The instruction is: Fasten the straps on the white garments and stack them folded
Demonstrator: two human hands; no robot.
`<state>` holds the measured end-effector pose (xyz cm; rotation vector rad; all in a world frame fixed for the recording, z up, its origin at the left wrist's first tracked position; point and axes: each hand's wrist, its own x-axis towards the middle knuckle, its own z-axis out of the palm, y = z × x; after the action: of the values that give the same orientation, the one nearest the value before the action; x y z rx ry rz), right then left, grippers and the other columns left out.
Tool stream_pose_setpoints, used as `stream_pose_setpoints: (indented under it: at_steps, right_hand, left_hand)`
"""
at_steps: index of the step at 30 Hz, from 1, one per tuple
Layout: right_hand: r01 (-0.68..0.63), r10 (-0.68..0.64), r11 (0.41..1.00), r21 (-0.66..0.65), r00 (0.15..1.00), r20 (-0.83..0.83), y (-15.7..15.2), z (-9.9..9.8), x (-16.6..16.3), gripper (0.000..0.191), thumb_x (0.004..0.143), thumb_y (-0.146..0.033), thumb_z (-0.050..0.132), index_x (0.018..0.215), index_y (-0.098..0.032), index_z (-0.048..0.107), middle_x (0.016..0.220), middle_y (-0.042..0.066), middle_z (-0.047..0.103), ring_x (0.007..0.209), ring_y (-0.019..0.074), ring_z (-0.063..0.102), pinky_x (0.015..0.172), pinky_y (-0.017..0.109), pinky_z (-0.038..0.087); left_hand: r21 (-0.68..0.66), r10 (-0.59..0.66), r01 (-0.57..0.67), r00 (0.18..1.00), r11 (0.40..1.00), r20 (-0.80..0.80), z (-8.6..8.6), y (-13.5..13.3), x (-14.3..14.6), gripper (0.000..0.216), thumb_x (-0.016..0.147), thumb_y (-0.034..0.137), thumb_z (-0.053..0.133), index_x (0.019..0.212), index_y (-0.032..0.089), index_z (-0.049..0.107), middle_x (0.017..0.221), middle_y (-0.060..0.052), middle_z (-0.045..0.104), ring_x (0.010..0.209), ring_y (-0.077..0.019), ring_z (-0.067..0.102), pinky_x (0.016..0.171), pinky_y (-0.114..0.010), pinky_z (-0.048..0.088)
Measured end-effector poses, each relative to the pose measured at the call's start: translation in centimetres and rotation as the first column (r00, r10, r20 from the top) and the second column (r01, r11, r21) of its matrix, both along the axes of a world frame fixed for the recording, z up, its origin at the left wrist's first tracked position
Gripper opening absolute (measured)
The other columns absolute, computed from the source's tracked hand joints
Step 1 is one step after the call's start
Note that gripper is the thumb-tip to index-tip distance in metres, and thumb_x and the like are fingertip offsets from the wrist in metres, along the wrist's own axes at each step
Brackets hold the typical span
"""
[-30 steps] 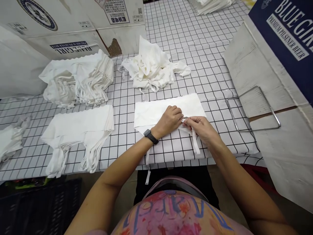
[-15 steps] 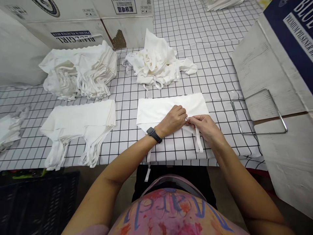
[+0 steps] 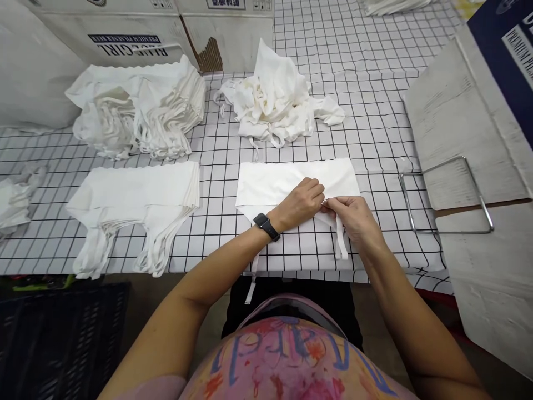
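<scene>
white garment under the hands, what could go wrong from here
The strap hanging over the table's edge could snag and pull the garment askew. Whatever the right hand pinches beside the left hand is mostly hidden and might slip. The crumpled pile just beyond might slump onto the garment.

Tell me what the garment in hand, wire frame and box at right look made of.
Garment: soft white fabric, matte, lightly wrinkled; fibre unclear. Wire frame: probably steel or chromed metal; its bars gleam. Box: likely cardboard, dull and scuffed, with a brown seam.
</scene>
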<state>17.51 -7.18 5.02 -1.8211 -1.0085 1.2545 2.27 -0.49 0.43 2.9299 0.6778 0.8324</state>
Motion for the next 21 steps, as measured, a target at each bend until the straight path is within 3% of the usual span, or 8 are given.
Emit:
stream_pose_setpoints:
  at_steps: [12,17,21]
  right_hand:
    - [0.161,-0.172,0.977,0.144,0.982,0.074,-0.8,-0.4,-1.1,0.025,0.077,-0.024,0.066,0.053,-0.019,0.066,0.061,0.001,0.065,0.068,0.0156,0.059,0.068,0.028,0.043]
    - [0.218,-0.21,0.97,0.112,0.975,-0.076,-1.8,-0.5,-1.3,0.026,0.079,-0.032,0.074,0.057,-0.019,0.07,0.071,0.005,0.071,0.083,0.0198,0.067,0.079,0.03,0.049]
    - [0.12,-0.121,0.993,-0.008,0.989,-0.087,-4.2,0.5,-0.2,0.031,0.079,-0.048,0.079,0.073,-0.018,0.076,0.073,0.005,0.071,0.064,0.0152,0.058,0.06,0.028,0.045]
  left_hand:
    - [-0.023,-0.002,0.001,1.0,1.0,-0.029,0.2,-0.1,-0.1,0.034,0.102,0.007,0.045,0.073,0.015,0.06,0.081,-0.008,0.061,0.083,-0.0204,0.055,0.077,-0.035,0.045]
    - [-0.024,-0.014,0.012,0.998,1.0,-0.057,0.3,0.0,-0.1,0.035,0.102,0.008,0.044,0.072,0.015,0.06,0.08,-0.008,0.062,0.084,-0.0205,0.055,0.077,-0.036,0.045]
    - [-0.026,0.004,-0.007,0.995,1.0,-0.101,0.4,0.0,-0.1,0.035,0.101,0.005,0.043,0.073,0.014,0.062,0.083,-0.008,0.064,0.085,-0.0204,0.056,0.079,-0.036,0.045]
